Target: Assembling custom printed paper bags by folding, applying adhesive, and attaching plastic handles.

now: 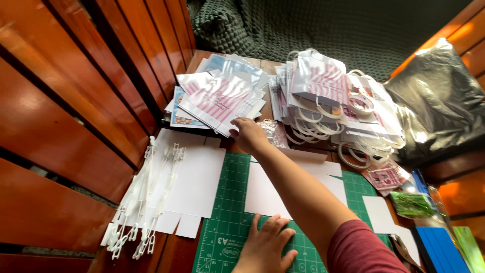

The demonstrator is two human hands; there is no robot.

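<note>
My right hand [248, 134] reaches forward across the table. Its fingers close on the near corner of a flat pink-striped paper bag [217, 98], which lies on top of a fanned pile. My left hand [265, 246] lies flat with fingers spread on the green cutting mat [227, 222], its fingertips touching the lower edge of a white card sheet [268, 194]. A maroon sleeve covers my right upper arm.
White plastic handle strips [146, 202] lie on a white die-cut card [194, 177] at left. A stack of bags with white loop handles [328, 96] and a tape roll [361, 103] sit behind. A black plastic bag [439, 106] is at right. Wooden slats wall the left side.
</note>
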